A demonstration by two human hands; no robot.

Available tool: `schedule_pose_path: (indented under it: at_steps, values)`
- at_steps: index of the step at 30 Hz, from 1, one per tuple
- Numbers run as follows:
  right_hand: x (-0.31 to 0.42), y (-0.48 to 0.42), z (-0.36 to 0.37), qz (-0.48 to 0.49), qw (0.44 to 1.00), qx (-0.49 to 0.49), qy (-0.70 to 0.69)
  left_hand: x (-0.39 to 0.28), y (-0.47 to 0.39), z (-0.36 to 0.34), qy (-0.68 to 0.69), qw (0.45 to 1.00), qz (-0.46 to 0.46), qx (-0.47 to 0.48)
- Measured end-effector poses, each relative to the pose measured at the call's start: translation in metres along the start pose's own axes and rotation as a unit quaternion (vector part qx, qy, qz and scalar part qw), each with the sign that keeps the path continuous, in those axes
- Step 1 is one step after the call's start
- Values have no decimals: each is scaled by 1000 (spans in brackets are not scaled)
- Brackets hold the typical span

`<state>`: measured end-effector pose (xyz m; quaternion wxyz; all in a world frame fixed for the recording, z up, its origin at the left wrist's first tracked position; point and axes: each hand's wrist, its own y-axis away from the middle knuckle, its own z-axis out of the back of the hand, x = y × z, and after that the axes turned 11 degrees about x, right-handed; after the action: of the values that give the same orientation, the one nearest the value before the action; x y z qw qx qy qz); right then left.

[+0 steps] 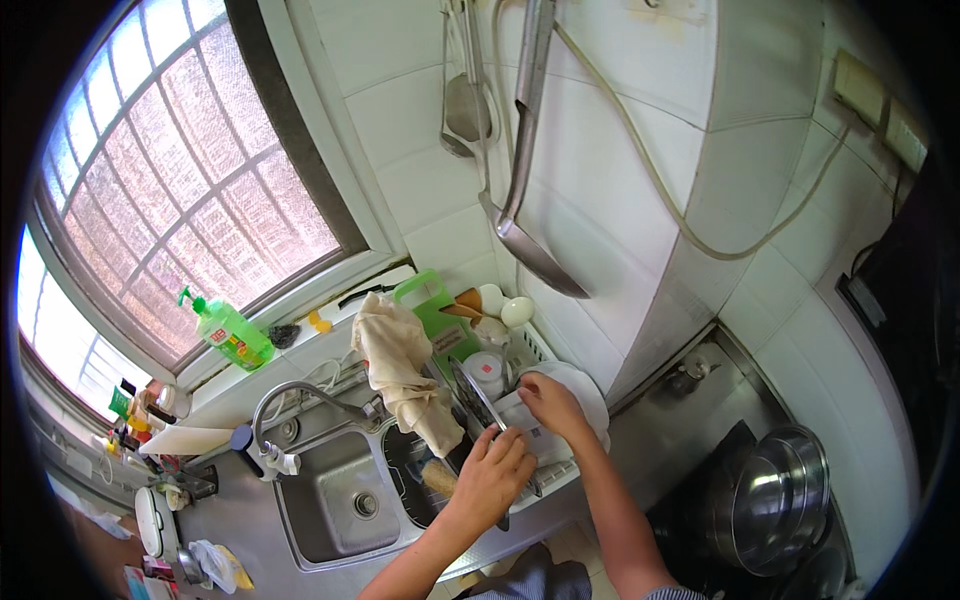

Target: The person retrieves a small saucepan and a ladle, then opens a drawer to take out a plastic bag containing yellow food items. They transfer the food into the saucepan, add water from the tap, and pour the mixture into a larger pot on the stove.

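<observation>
My left hand [495, 476] lies on the rim of a metal lid or pan [480, 401] standing on edge in the white dish rack [559, 474]; how firmly it grips is hard to see. To its right, my right hand [551, 401] is at a white plastic container [525, 424], fingers curled by its upper edge; whether they hold it cannot be told. White plates [589, 390] stand behind that hand. A white cup [486, 369] sits farther back. Beside the rack, a beige cloth [397, 360] hangs over something hidden, and a green cutting board [439, 322] leans at the wall.
Left of the rack are a steel sink [337, 502] and a faucet [300, 390]. A green soap bottle [234, 334] stands on the sill. A steel ladle [532, 247] hangs above the rack. Steel pots [776, 499] sit on the stove at right.
</observation>
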<state>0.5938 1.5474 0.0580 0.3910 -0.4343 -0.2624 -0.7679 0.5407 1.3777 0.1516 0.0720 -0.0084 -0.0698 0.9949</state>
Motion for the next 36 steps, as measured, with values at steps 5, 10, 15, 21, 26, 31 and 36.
schedule_pose_path:
  at_steps: [5,10,15,21,26,31,36]
  values:
    - [-74,-128,-28,-125,986,-8,106,-3,-20,6,-4,997,-75,23]
    - [-68,-144,-55,-126,988,-83,29,2,-18,4,-39,996,-65,40]
    - [-69,-153,-43,-21,990,-137,1,1,-24,-7,-42,996,-79,12]
    - [-28,-160,-13,53,998,-41,5,-2,-29,-18,-47,995,-69,55]
    - [51,-124,3,101,994,0,-45,-1,-27,-22,-61,996,-64,20]
    - [111,-98,46,169,984,-23,-59,-3,-37,-25,-42,995,-86,8]
    - [189,-45,59,320,946,-41,20,0,-32,-24,-5,997,-74,11]
